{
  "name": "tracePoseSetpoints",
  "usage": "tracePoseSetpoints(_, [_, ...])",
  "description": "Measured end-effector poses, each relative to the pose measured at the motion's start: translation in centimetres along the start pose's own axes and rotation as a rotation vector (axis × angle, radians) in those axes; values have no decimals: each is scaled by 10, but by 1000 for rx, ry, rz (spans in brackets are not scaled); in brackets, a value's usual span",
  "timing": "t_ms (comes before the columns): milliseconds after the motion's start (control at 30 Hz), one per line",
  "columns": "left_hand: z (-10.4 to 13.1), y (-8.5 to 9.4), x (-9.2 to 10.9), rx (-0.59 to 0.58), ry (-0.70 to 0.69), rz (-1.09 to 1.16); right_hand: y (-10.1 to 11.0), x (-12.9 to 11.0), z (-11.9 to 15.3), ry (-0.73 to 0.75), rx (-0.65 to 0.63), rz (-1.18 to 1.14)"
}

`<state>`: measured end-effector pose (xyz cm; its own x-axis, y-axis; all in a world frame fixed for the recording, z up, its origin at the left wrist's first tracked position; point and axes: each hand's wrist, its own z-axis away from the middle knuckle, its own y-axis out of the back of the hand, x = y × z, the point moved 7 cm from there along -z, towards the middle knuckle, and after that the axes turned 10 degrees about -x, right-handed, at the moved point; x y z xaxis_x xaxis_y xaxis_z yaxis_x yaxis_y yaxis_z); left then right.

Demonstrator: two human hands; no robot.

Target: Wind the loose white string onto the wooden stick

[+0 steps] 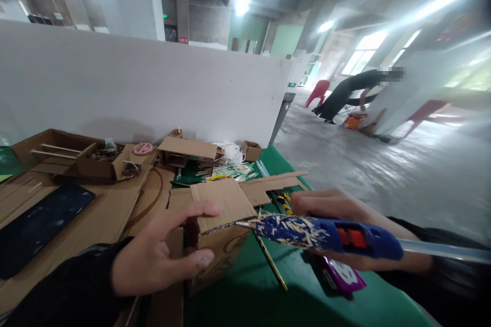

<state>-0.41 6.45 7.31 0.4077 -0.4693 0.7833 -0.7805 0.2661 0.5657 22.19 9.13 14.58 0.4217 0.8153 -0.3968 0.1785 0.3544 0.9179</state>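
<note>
Left hand [153, 260] pinches one cardboard box [224, 202]; right hand [341, 207] grips one blue glue gun [295, 231].
The left thumb and index finger are parted across the box's corner, over the green table [330, 309]; the right fingers curl closed around the gun, its long axis running crosswise, nozzle pointing left at the box's edge, one clear glue stick [441, 249] behind.
</note>
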Motion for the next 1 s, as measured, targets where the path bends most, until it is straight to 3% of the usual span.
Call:
tracePoseSetpoints(400, [2,1,-1,64,4,47,-2,3,1,45,-15,-97])
tracePoseSetpoints(633, [2,-1,-6,-23,-25,-16,1,3,0,55,1,-104])
tracePoseSetpoints(1000, [2,-1,-8,-27,-21,-42,0,7,4,47,21,-82])
